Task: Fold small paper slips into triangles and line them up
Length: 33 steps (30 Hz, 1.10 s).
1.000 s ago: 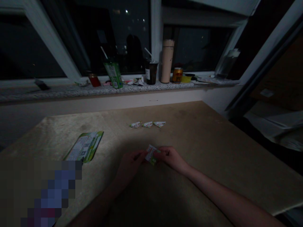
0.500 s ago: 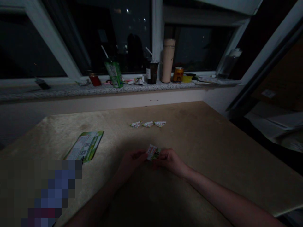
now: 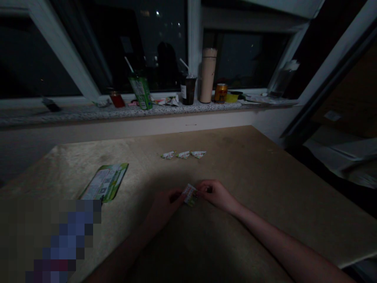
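Observation:
A small printed paper piece (image 3: 190, 194), white with green and red, is pinched between both my hands just above the brown table (image 3: 259, 177). My left hand (image 3: 165, 204) grips its left edge with closed fingers. My right hand (image 3: 216, 193) pinches its right edge, fingers curled. Three small folded paper pieces (image 3: 183, 155) lie in a row on the table beyond my hands. A green and white leaflet (image 3: 105, 182) lies flat to the left.
The stone window sill (image 3: 88, 113) carries a green drink carton (image 3: 141, 92), a dark cup with a straw (image 3: 187, 89), a tall beige flask (image 3: 207, 75), a gold can (image 3: 220, 93) and a red jar (image 3: 118, 100). The room is dim. A blurred patch covers the lower left.
The paper piece has turned slightly between my fingers and my hands shifted a little; everything else on the table stays where it was.

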{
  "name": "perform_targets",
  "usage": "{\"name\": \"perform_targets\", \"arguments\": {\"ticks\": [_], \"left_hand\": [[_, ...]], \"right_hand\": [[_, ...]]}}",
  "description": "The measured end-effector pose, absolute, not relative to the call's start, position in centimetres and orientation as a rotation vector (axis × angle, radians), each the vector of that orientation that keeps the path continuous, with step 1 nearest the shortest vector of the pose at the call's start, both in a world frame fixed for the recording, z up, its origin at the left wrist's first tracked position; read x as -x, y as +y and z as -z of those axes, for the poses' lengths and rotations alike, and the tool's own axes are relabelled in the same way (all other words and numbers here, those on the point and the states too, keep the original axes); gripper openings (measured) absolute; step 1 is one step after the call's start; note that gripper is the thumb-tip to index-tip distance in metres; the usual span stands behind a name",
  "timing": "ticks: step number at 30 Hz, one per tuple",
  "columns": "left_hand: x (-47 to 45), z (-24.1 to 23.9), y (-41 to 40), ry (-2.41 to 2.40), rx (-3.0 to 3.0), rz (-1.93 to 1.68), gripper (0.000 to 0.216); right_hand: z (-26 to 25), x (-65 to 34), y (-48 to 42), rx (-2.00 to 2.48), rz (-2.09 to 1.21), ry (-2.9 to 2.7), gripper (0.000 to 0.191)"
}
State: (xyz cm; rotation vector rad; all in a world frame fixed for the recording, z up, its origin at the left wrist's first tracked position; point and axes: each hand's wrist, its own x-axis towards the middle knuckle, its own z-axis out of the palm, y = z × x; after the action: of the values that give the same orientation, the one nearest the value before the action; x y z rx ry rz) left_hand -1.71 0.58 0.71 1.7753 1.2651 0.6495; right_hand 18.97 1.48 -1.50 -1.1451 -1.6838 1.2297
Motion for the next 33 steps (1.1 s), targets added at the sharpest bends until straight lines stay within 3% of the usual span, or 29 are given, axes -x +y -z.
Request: {"name": "perform_targets", "arguments": {"ticks": [9, 16, 21, 33], "left_hand": [[2.1, 0.5, 0.8, 1.399, -2.099, -0.704, 0.034], [2.9, 0.5, 1.2, 1.147, -2.513, -0.525, 0.018], [3.7, 0.1, 1.5, 0.965, -2.730, -0.377, 0.019], [3.8, 0.7, 2.2, 0.822, -3.006, -0.250, 0.020]], "right_hand": [[2.3, -18.0, 1.3, 1.297, -0.884, -1.807, 0.005], [2.3, -18.4, 1.4, 1.165, -0.682, -1.991, 0.011], [1.8, -19.3, 1.5, 0.934, -0.520, -2.237, 0.015], [1.6, -19.0, 1.2, 0.884, -0.485, -2.334, 0.014]]}}
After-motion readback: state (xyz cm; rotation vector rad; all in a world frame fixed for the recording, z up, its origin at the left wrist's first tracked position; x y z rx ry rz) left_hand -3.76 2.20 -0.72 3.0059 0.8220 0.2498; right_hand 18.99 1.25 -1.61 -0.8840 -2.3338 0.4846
